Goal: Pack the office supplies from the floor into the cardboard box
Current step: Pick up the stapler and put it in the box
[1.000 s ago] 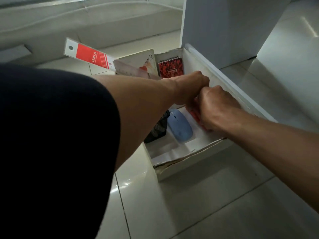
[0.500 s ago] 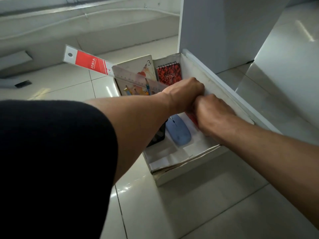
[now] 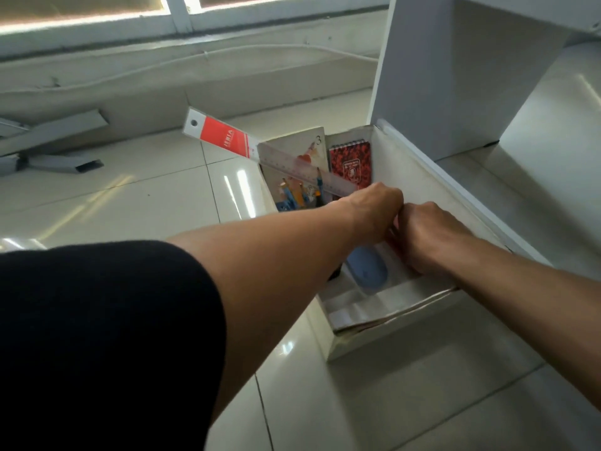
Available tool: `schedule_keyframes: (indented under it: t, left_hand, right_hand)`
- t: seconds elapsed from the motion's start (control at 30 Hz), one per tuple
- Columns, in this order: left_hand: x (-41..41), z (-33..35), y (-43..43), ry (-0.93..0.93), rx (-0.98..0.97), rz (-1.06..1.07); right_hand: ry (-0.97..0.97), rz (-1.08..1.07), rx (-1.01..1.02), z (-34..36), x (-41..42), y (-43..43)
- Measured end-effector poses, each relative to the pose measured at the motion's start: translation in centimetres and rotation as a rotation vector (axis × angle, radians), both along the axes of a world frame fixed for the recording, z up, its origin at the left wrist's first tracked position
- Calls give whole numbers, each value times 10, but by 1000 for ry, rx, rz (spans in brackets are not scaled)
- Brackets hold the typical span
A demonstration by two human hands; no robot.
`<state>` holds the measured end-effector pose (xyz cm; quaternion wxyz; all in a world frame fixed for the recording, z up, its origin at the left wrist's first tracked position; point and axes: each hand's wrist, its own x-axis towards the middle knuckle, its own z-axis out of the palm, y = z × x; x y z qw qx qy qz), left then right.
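Note:
A white cardboard box [image 3: 374, 340] sits open on the tiled floor. Both hands are inside it, pressed together in fists near its right wall. My left hand [image 3: 377, 213] and my right hand [image 3: 429, 236] close on a red item [image 3: 392, 240]; only a sliver of it shows between them. A blue mouse [image 3: 367, 271] lies on the box floor under my hands. At the far end stand a picture book [image 3: 292, 177] and a red spiral notebook [image 3: 351, 161]. A clear ruler with a red label [image 3: 224, 138] leans out over the box's left corner.
A white cabinet [image 3: 455, 76] stands right behind the box, touching its right side. Grey metal bars [image 3: 55, 148] lie on the floor at the far left below a window wall. A dark object [image 3: 333, 275] in the box is mostly hidden under my left forearm.
My view has tilted up, bringing the window wall and metal bars into sight. Both hands stay pressed together at the same spot inside the box.

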<state>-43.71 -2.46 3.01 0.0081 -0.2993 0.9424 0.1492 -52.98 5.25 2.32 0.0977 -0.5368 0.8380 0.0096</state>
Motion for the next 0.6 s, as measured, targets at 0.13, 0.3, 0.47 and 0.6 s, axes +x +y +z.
schedule_keyframes:
  t: [0.13,0.3,0.47,0.6]
  left_hand:
    - [22,22,1,61,-36,-37]
    - [85,74,-7,232,-116,110]
    - [169,101,-16,476,-222,316]
    - [215,94,-6,436,-333,446]
  right_hand:
    - [-25,98,159,5,3,5]
    - [50,30,-34,39,16,-6]
    - [-176,176,-561,87,76,-26]
    - [-195,334,-665,98,141,-36]
